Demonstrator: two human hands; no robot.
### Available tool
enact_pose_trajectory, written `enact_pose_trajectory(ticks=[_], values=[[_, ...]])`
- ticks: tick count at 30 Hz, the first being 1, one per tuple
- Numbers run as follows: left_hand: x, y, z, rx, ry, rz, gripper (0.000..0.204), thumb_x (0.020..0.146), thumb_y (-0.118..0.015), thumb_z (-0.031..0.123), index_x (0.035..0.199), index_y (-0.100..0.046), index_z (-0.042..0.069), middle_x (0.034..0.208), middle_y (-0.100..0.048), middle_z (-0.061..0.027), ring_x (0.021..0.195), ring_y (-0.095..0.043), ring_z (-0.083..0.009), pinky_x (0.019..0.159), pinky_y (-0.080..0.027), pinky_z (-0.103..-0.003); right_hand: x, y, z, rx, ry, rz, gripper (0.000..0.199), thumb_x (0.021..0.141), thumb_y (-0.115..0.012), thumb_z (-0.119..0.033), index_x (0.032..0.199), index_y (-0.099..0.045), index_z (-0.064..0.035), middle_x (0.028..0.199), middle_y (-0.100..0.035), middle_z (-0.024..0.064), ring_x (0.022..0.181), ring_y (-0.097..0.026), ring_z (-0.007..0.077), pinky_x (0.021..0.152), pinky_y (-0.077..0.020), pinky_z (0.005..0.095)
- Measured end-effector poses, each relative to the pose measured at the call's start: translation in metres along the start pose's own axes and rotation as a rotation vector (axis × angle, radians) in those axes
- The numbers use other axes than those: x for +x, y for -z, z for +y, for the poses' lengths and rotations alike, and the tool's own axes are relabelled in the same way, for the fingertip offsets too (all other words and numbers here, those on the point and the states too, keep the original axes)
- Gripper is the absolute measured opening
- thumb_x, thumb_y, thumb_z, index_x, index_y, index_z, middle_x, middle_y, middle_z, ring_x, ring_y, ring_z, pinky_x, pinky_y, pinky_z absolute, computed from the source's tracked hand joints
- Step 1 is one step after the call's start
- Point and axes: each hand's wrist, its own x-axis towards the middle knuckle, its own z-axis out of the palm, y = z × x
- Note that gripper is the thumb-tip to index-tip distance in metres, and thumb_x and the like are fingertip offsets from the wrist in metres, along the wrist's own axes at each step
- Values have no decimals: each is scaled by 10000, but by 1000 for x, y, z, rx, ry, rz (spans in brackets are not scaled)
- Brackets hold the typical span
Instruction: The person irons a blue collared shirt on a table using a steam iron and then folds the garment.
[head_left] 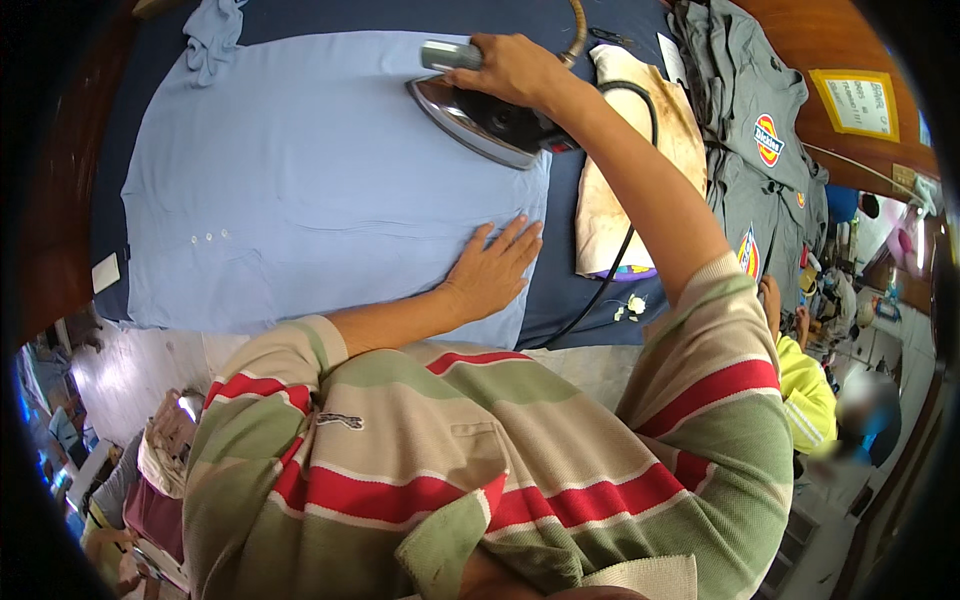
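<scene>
A light blue shirt [300,150] lies spread out over the dark blue table cover, with a few small buttons toward its near left part. My right hand [515,72] is wrapped round the handle of a clothes iron [480,120], whose soleplate rests on the shirt near its right edge. Below the iron, my left hand [492,268] lies flat on the fabric with its fingers spread toward the shirt's right edge. A black cord [600,290] loops from near the iron down past my right arm.
A scorched, cream-coloured pad [640,150] lies right of the shirt. Grey garments with round badges [750,130] are piled beyond it. A co-worker in a yellow top [805,395] is at the right. The dark table cover [345,15] shows along the far edge.
</scene>
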Motion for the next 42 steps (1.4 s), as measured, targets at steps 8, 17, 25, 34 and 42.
enact_pose_trajectory(ticks=[8,17,25,34,42], values=[[-14,-10,3,-133,-112,254,328,786,-591,271,1083,-574,130,1159,-534,-16,1151,-453,-155,918,-339,-442,-64,20,13,43,9,-185,527,746,-651,-491,972,-598,-18,758,-636,227,740,-629,390,657,-486,423],[-14,-11,2,-240,-149,318,167,735,-598,173,899,-591,142,925,-562,16,913,-546,-140,838,-384,-335,-82,13,-14,9,109,-248,463,754,-654,-430,1011,-574,-53,713,-628,216,701,-628,377,645,-498,425],[-14,-2,-8,-171,70,418,206,743,-616,200,938,-593,139,1031,-577,11,950,-534,-152,884,-336,-436,-63,23,-10,-61,-48,-100,494,760,-647,-442,1063,-606,-54,770,-645,227,752,-642,380,697,-505,411],[-2,-5,-28,-47,297,337,173,760,-614,209,915,-588,138,866,-524,-8,842,-502,-180,835,-345,-411,30,39,82,88,15,-4,564,717,-675,-446,1066,-611,-7,918,-644,238,900,-636,344,794,-481,372],[-15,-5,-34,-99,87,478,129,743,-586,142,872,-576,145,823,-533,4,766,-514,-174,746,-390,-324,77,-3,13,100,324,18,620,707,-675,-484,1088,-601,-1,907,-648,216,850,-639,329,763,-491,380]])
